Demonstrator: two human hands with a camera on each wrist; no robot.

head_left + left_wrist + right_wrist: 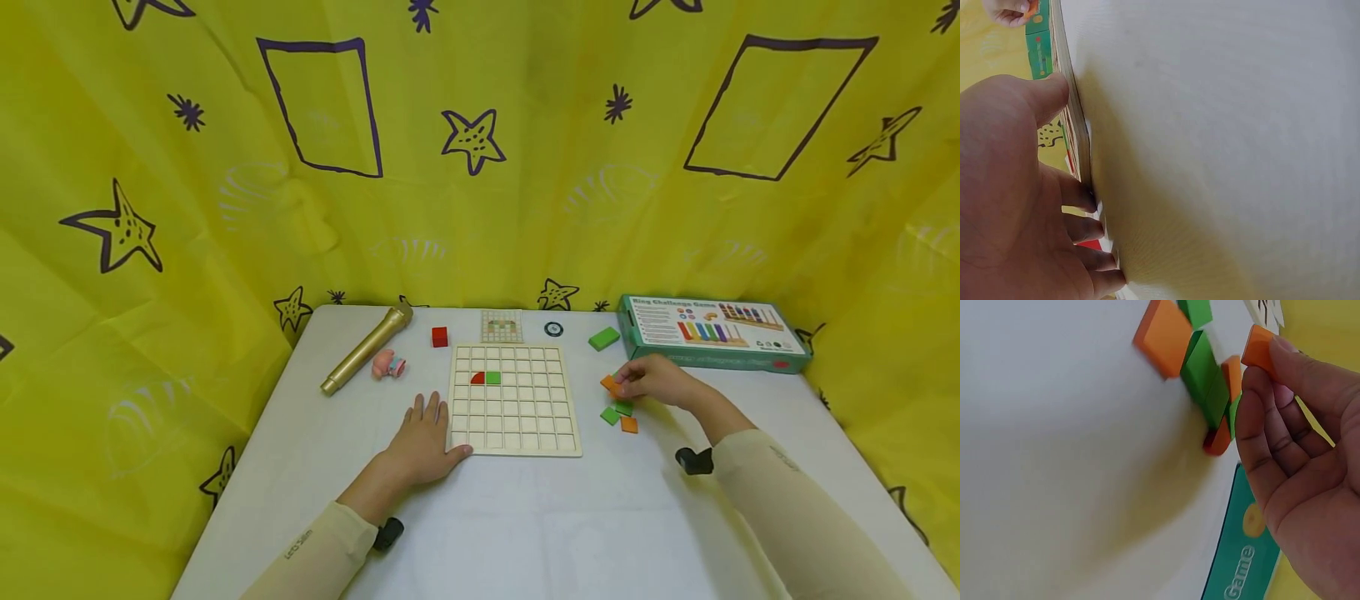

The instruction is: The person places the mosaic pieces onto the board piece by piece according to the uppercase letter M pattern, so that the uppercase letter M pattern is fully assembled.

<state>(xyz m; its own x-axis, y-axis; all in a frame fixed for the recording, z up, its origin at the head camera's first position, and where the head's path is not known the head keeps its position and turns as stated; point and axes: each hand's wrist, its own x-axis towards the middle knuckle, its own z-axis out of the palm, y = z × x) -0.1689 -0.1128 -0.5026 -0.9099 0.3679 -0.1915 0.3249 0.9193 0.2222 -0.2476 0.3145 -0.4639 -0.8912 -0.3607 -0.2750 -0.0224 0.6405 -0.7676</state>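
My right hand (660, 381) pinches an orange tile (1259, 347) between thumb and fingers, above a small pile of loose tiles. In that pile lie green tiles (610, 416) and an orange tile (629, 425); the right wrist view also shows a red-ended piece (1213, 445). My left hand (422, 442) rests flat on the table, fingers straight, along the left edge of the pale grid board (531, 421). Its thumb lies over the board's near left corner. On the board, a red quarter-round tile (478, 379) sits beside a green square tile (492, 378).
Behind the board lies a small pattern card (501, 326), with a red cube (439, 337) to its left and a round dark disc (553, 329) to its right. A gold microphone (367, 348), a pink figurine (387, 364), a green block (603, 337) and a game box (712, 333) stand around.
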